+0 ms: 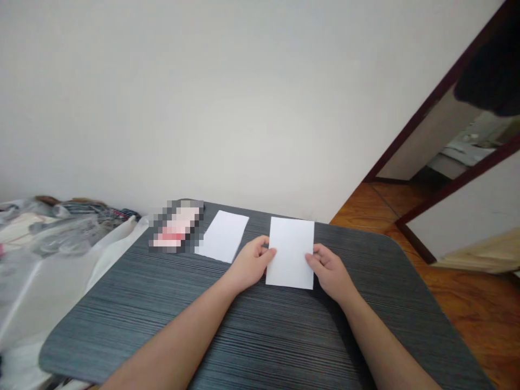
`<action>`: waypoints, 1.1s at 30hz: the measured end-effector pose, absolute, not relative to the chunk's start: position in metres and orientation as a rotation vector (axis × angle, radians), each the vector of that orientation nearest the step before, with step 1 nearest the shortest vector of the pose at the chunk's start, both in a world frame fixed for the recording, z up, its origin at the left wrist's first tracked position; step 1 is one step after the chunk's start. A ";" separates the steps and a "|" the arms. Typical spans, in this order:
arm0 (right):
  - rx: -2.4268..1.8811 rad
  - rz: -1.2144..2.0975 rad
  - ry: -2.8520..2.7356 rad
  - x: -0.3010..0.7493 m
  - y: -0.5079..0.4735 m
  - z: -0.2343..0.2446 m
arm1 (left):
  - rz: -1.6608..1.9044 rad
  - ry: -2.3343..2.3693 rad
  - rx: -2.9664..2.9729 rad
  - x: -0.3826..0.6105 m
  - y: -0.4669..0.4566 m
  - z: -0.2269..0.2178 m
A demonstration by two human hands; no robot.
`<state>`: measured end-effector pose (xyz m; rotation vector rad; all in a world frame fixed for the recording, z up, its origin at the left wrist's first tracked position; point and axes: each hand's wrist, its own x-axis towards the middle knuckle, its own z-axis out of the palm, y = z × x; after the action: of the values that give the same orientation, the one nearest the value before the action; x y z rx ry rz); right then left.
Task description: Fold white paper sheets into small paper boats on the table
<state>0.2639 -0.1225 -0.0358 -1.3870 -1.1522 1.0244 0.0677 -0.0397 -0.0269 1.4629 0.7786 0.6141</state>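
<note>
Between my two hands is a blank white sheet of paper point(290, 254), held up over the dark table. My left hand point(252, 262) pinches its left edge, thumb on the front face and fingers behind. On the opposite edge my right hand point(331, 271) grips it the same way. A second white sheet point(223, 235) lies flat on the table, left of my left hand. Farther left is a pinkish-white item with a red patch point(176, 227), blurred into blocks, so its kind cannot be made out.
The dark wood-grain table point(162, 309) stands against a pale wall point(244, 108). Clear plastic covering and bundled cloth point(73, 233) lie beyond its left side. To the right are a wooden floor point(467, 303) and a doorway with a dark red frame point(430, 92).
</note>
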 end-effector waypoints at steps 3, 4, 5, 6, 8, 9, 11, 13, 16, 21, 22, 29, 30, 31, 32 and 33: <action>-1.423 1.022 -1.170 0.264 -0.122 -0.036 | 0.587 0.773 1.460 0.068 -0.039 -0.029; -1.424 1.021 -1.170 0.264 -0.123 -0.036 | 0.575 0.778 1.452 0.068 -0.039 -0.029; -1.424 1.018 -1.162 0.264 -0.123 -0.036 | 0.579 0.785 1.448 0.068 -0.039 -0.029; -1.422 1.029 -1.158 0.264 -0.123 -0.037 | 0.579 0.775 1.448 0.068 -0.039 -0.029; -1.415 1.040 -1.154 0.264 -0.123 -0.037 | 0.588 0.749 1.442 0.067 -0.040 -0.028; -1.411 1.044 -1.158 0.264 -0.124 -0.038 | 0.594 0.736 1.434 0.067 -0.040 -0.028; -1.394 1.040 -1.171 0.265 -0.124 -0.039 | 0.593 0.721 1.424 0.067 -0.040 -0.027; -1.371 1.035 -1.183 0.266 -0.124 -0.039 | 0.596 0.713 1.417 0.066 -0.040 -0.026; -1.355 1.054 -1.193 0.266 -0.125 -0.038 | 0.601 0.712 1.416 0.065 -0.039 -0.025; -1.310 1.053 -1.206 0.266 -0.126 -0.037 | 0.613 0.732 1.404 0.064 -0.038 -0.024; -1.297 1.040 -1.208 0.266 -0.126 -0.037 | 0.621 0.728 1.397 0.064 -0.038 -0.024; -1.426 0.829 -1.338 0.275 -0.126 -0.042 | 0.674 0.712 1.287 0.064 -0.038 -0.027; -1.435 0.833 -1.356 0.276 -0.126 -0.043 | 0.676 0.703 1.256 0.064 -0.038 -0.028; -1.443 0.836 -1.372 0.276 -0.126 -0.043 | 0.678 0.688 1.226 0.064 -0.038 -0.028; -1.449 0.834 -1.384 0.276 -0.126 -0.042 | 0.680 0.670 1.203 0.063 -0.037 -0.028; -1.453 0.830 -1.394 0.275 -0.126 -0.042 | 0.684 0.655 1.192 0.063 -0.037 -0.028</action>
<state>0.2754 -0.1261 -0.0416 -1.4535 -1.3937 0.8298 0.0631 -0.0374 -0.0277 1.1916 0.6550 0.6845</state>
